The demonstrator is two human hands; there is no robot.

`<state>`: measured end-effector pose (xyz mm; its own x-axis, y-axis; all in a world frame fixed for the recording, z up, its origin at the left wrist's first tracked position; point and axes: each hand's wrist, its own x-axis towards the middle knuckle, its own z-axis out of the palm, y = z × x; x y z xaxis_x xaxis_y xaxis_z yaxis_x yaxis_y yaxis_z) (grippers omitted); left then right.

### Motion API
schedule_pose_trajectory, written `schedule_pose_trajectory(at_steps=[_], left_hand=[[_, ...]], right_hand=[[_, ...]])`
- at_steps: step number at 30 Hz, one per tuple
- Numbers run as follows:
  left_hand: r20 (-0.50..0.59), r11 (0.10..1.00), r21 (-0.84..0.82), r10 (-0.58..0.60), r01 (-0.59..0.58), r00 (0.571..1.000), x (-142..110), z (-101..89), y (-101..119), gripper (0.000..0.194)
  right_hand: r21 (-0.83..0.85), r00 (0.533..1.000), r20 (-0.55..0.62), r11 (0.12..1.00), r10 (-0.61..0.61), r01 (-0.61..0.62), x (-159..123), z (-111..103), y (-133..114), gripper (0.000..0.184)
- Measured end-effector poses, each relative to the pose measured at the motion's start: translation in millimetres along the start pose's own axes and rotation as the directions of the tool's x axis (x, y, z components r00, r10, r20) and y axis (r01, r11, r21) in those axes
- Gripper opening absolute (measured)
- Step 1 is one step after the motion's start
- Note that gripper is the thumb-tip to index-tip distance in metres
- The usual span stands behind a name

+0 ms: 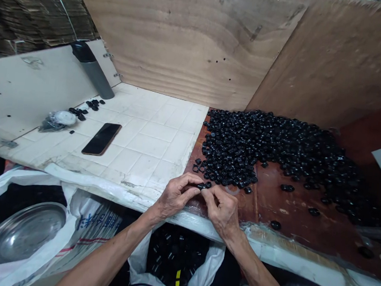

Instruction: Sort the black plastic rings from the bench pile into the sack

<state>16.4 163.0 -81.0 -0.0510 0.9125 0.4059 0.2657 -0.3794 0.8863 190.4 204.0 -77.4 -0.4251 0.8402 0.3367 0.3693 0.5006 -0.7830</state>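
Observation:
My left hand (pixel 176 195) and my right hand (pixel 222 208) meet over the table's front edge. Thumb and fingers of each are pinched on a small black plastic part (pixel 202 186) between them; its exact shape is mostly covered. Just beyond my fingertips starts a large heap of black plastic caps (pixel 233 151), spread over the brown board (pixel 265 198). Below my hands hangs an open white sack (pixel 215 256) with many black pieces (pixel 176 253) inside.
On the white tiled surface lie a phone (pixel 102 139), a plastic bag (pixel 57 121) and several loose black pieces (pixel 78 113). A grey bottle (pixel 98 77) leans by the side panel. A wooden panel (pixel 186 40) closes the back. Lower left, a metal basin (pixel 24 235) sits in a sack.

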Motion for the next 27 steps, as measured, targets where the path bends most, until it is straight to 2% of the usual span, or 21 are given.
schedule_pose_trajectory(at_steps=[4,7,8,10,12,14,15,16,19,21,22,24,25,27], left_hand=[[0.007,1.000,-0.004,-0.020,0.020,1.000,3,-1.0,4,0.014],[0.018,1.000,0.004,-0.025,0.025,1.000,0,-3.1,13,0.014],[0.018,1.000,0.016,-0.023,0.023,1.000,-3,-4.0,15,0.013],[0.013,0.998,0.068,-0.002,0.001,1.000,-14,-6.1,20,0.014],[0.015,0.989,0.137,0.060,-0.061,0.998,-28,-8.7,22,0.019],[0.028,0.975,0.187,0.117,-0.120,0.993,-42,-11.6,23,0.025],[0.028,0.973,0.197,0.116,-0.119,0.993,-47,-13.1,24,0.027],[0.019,0.977,0.194,0.087,-0.089,0.996,-51,-14.5,25,0.027],[-0.034,0.988,0.121,-0.094,0.098,0.995,-55,-17.9,30,0.018],[-0.051,0.983,0.072,-0.167,0.170,0.985,-56,-19.0,31,0.014],[-0.051,0.982,0.066,-0.172,0.176,0.984,-56,-19.1,31,0.014],[-0.053,0.985,0.098,-0.139,0.143,0.989,-59,-18.2,27,0.016],[-0.053,0.986,0.129,-0.101,0.108,0.993,-61,-17.2,24,0.018],[-0.039,0.981,0.193,0.009,-0.002,0.999,-64,-14.6,18,0.026]], right_hand=[[0.061,0.999,-0.041,0.998,-0.032,0.034,3,-2,-6,0.013],[0.108,0.998,-0.048,0.994,-0.029,0.034,1,-1,-17,0.014],[0.121,0.999,-0.041,0.993,0.012,-0.007,-2,0,-20,0.015],[0.182,0.985,0.023,0.968,0.171,-0.172,-9,6,-26,0.024],[0.268,0.923,0.155,0.885,0.351,-0.382,-18,15,-31,0.039],[0.310,0.866,0.257,0.812,0.429,-0.494,-26,23,-32,0.049],[0.313,0.866,0.265,0.812,0.424,-0.493,-30,26,-33,0.049],[0.310,0.886,0.245,0.834,0.394,-0.457,-32,28,-33,0.046],[0.278,0.970,0.141,0.932,0.200,-0.233,-35,27,-33,0.021],[0.261,0.993,0.103,0.962,0.058,-0.083,-35,24,-33,0.016],[0.258,0.995,0.099,0.965,0.024,-0.049,-35,23,-33,0.015],[0.284,0.989,0.132,0.953,0.072,-0.107,-35,22,-33,0.013],[0.314,0.975,0.171,0.931,0.139,-0.187,-35,22,-33,0.013],[0.386,0.915,0.287,0.839,0.285,-0.382,-36,25,-32,0.020]])
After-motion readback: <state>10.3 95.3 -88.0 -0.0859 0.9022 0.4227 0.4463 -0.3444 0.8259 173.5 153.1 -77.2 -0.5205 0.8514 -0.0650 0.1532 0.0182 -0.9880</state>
